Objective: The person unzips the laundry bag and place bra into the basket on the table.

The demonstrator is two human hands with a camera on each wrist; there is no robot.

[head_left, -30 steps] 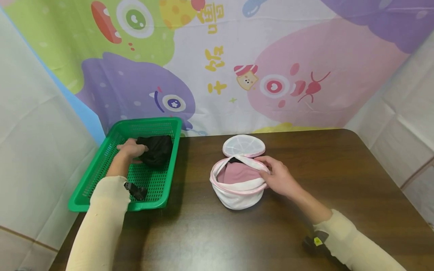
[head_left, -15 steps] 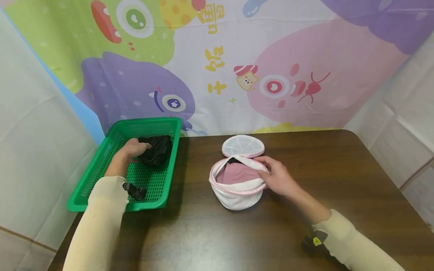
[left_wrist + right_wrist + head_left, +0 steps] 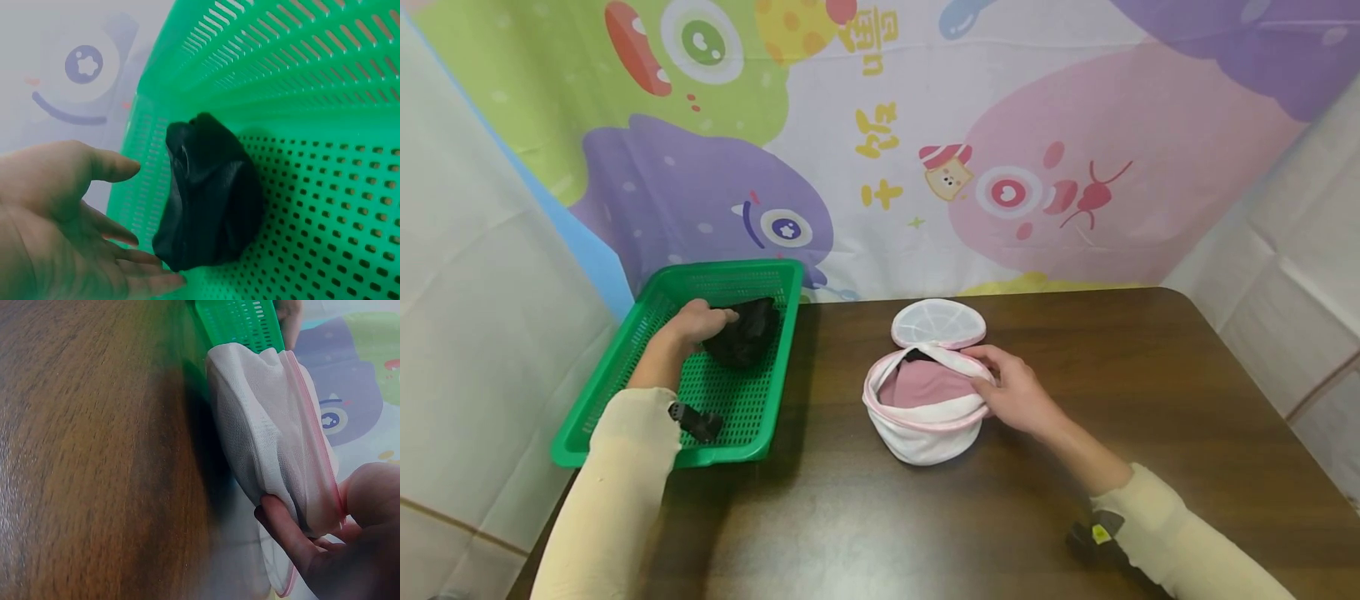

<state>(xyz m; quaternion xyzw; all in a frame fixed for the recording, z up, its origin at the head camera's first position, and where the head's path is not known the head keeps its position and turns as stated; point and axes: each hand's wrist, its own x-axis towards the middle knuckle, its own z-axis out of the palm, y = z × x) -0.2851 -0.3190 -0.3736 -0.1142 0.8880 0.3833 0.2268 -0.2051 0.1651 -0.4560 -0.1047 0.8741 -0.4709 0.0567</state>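
Observation:
Inside the green basket (image 3: pixel 778 358), a bunched black cloth (image 3: pixel 209 194) lies toward the far right side. My left hand (image 3: pixel 696 323) is beside it; in the left wrist view its fingers are extended and spread, with fingertips right at the cloth's lower edge. A white mesh laundry bag (image 3: pixel 925 442) with pink trim stands on the table, its round lid (image 3: pixel 938 323) flipped back. Folded pink fabric (image 3: pixel 931 383) fills its mouth, with a bit of something black behind. My right hand (image 3: pixel 1018 392) grips the bag's right rim between thumb and fingers.
The brown wooden table (image 3: pixel 850 525) carries both the basket and the bag. A cartoon-printed cloth (image 3: pixel 880 242) hangs along the back edge. Pale wall panels (image 3: pixel 467 333) rise at the left and right sides.
The black cloth has shifted and bunched up, with a raised peak on its right. My left hand has moved slightly, its thumb now over the cloth. My right hand stays on the bag's rim.

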